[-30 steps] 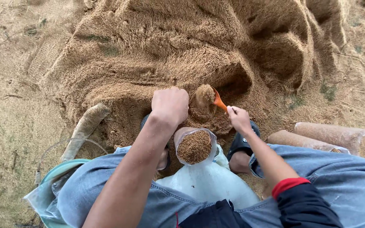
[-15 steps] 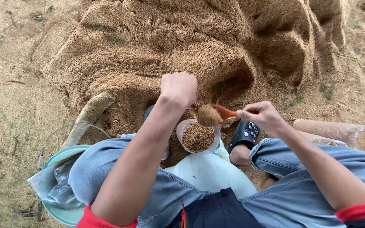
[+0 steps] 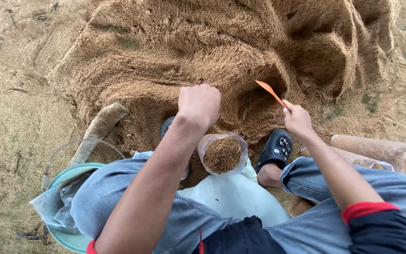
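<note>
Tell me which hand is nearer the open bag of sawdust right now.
Left. The left hand is a fist just above the open bag, close to its rim. The right hand is off to the right, holding an orange scoop.

Sandy ground [image 3: 10, 141] carries a big mound of brown husk [image 3: 203, 42]. On it lie a filled cylindrical bag [image 3: 102, 124], more filled cylinders [image 3: 381, 150], and a teal basin [image 3: 69, 207].

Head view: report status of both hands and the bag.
Left hand fisted above the clear bag. Right hand grips orange scoop, raised toward the sawdust heap. Bag nearly full; opening unobstructed.
</note>
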